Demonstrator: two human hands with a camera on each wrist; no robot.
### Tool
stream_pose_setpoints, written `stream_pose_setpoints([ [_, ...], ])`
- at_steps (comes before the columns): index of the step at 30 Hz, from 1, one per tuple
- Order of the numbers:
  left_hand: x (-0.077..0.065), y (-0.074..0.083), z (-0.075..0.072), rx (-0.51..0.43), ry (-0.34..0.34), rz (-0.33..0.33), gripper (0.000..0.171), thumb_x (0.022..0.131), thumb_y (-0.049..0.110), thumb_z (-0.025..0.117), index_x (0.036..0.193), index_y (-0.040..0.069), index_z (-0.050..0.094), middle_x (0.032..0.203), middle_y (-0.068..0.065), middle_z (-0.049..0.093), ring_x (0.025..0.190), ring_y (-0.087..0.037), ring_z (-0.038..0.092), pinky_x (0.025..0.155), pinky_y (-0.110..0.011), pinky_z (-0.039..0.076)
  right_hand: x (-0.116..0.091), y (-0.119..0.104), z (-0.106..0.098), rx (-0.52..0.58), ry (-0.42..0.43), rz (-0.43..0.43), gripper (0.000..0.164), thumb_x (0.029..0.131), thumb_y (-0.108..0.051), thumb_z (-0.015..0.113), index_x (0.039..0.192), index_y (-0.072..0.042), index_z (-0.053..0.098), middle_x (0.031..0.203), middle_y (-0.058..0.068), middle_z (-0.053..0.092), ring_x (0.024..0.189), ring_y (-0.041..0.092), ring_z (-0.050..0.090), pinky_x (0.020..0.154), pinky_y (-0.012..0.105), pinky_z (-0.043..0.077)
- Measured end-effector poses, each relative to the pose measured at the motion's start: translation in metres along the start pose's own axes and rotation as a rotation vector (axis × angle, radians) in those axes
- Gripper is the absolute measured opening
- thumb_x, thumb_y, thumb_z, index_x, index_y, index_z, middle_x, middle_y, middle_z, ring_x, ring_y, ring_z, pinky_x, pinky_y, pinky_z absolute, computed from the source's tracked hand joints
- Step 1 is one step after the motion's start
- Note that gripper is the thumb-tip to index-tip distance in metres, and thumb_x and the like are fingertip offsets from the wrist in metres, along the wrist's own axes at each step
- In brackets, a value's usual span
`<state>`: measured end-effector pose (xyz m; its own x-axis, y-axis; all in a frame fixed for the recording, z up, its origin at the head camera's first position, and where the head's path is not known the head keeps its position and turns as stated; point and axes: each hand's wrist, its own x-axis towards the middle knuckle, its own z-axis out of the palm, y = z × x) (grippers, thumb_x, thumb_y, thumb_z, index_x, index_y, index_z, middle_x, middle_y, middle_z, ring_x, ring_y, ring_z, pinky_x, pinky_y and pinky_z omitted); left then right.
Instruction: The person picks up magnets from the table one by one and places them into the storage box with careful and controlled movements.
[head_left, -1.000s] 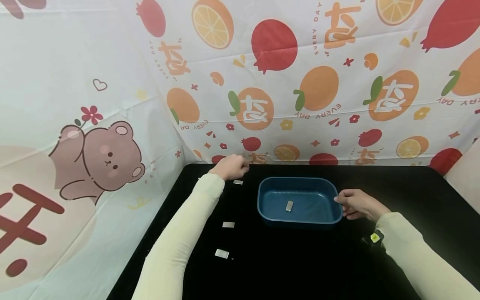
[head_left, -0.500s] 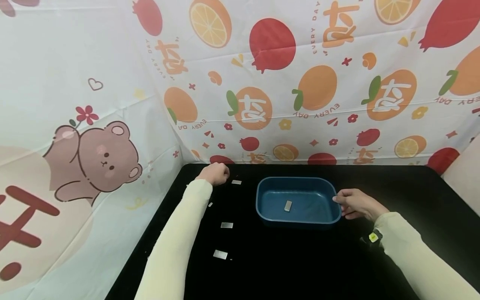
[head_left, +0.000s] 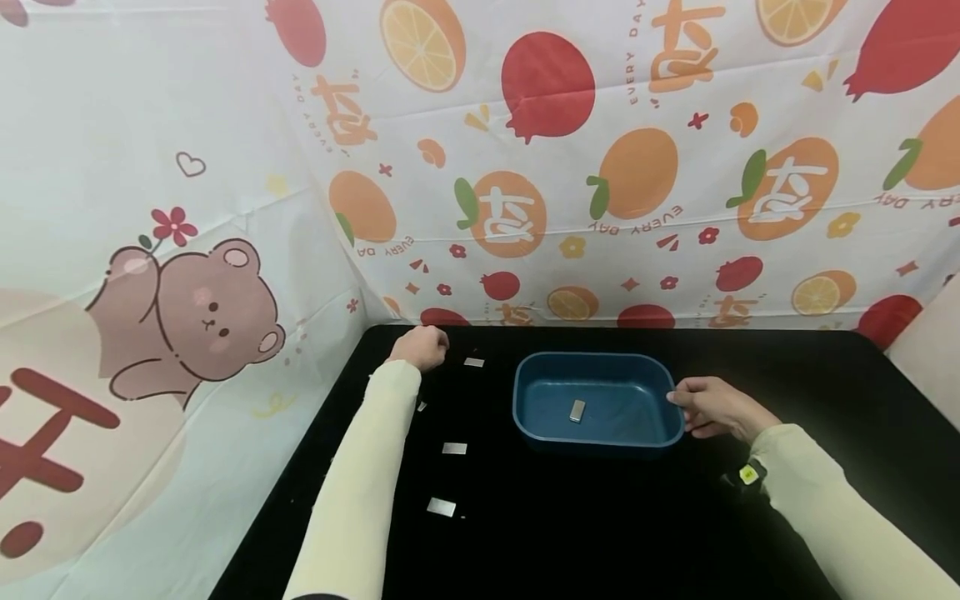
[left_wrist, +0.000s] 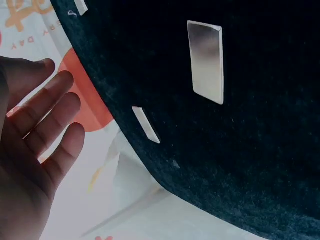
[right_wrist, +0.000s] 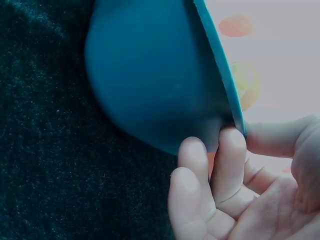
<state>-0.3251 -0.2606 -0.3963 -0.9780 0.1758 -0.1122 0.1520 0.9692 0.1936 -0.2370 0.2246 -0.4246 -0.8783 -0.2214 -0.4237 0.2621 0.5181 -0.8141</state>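
My right hand pinches the right rim of a blue rectangular plastic bin. Up close in the right wrist view, the thumb lies on one side of the rim and fingertips on the other. A small silver block lies in the bin. At the far left of the table, my left hand hovers with loosely bent fingers and nothing between them. Near it in the left wrist view lie a shiny flat silver rectangle and a narrower silver piece.
Two more silver rectangles lie nearer on the black table, one farther and one closer. A tiny pale piece sits beside the left sleeve. Behind the table's back edge hangs a fruit-print cloth.
My left hand has moved left, away from the silver rectangle at the back, and the tiny pale piece by the sleeve has come into view. The right hand keeps its hold on the bin.
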Motion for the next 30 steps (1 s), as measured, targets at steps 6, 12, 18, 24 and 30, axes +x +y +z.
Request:
stream_pose_setpoints([
  [6, 0.001, 0.001, 0.012, 0.005, -0.053, -0.013, 0.031, 0.098, 0.014, 0.050, 0.120, 0.009, 0.071, 0.120, -0.011, 0.071, 0.103, -0.029, 0.068, 0.089, -0.049, 0.056, 0.003, 0.002, 0.002, -0.012, 0.002, 0.002, 0.024, 0.102, -0.031, 0.053, 0.098, -0.008, 0.060, 0.075, 0.001, 0.057, 0.072, 0.017, 0.063, 0.067, 0.034, 0.059],
  [12, -0.002, 0.005, 0.017, 0.027, -0.030, -0.043, 0.030, 0.097, 0.013, 0.052, 0.119, 0.011, 0.071, 0.120, -0.009, 0.071, 0.103, -0.026, 0.069, 0.086, -0.045, 0.057, 0.004, 0.003, 0.001, -0.011, 0.007, 0.005, 0.024, 0.102, -0.031, 0.053, 0.097, -0.008, 0.060, 0.075, 0.001, 0.057, 0.073, 0.017, 0.064, 0.067, 0.034, 0.059],
  [18, -0.002, 0.011, 0.015, 0.035, 0.004, -0.091, 0.029, 0.094, 0.012, 0.055, 0.118, 0.012, 0.072, 0.119, -0.008, 0.072, 0.103, -0.026, 0.069, 0.085, -0.045, 0.058, 0.003, 0.003, -0.001, -0.013, 0.010, 0.001, 0.024, 0.103, -0.031, 0.053, 0.097, -0.008, 0.060, 0.074, 0.001, 0.056, 0.072, 0.017, 0.063, 0.067, 0.034, 0.059],
  [24, 0.009, 0.016, 0.022, 0.043, 0.002, -0.068, 0.030, 0.094, 0.009, 0.054, 0.118, 0.010, 0.072, 0.121, -0.010, 0.071, 0.107, -0.027, 0.068, 0.088, -0.047, 0.057, 0.002, 0.002, -0.002, -0.008, 0.012, -0.004, 0.025, 0.102, -0.032, 0.053, 0.097, -0.008, 0.060, 0.075, 0.001, 0.057, 0.073, 0.017, 0.063, 0.068, 0.034, 0.060],
  [30, 0.011, 0.025, 0.028, 0.067, 0.003, -0.046, 0.034, 0.095, 0.009, 0.053, 0.125, 0.012, 0.069, 0.127, -0.012, 0.064, 0.108, -0.029, 0.065, 0.087, -0.046, 0.057, 0.000, 0.001, -0.002, -0.005, 0.007, -0.004, 0.025, 0.102, -0.031, 0.053, 0.098, -0.008, 0.061, 0.075, 0.001, 0.057, 0.073, 0.017, 0.064, 0.069, 0.034, 0.060],
])
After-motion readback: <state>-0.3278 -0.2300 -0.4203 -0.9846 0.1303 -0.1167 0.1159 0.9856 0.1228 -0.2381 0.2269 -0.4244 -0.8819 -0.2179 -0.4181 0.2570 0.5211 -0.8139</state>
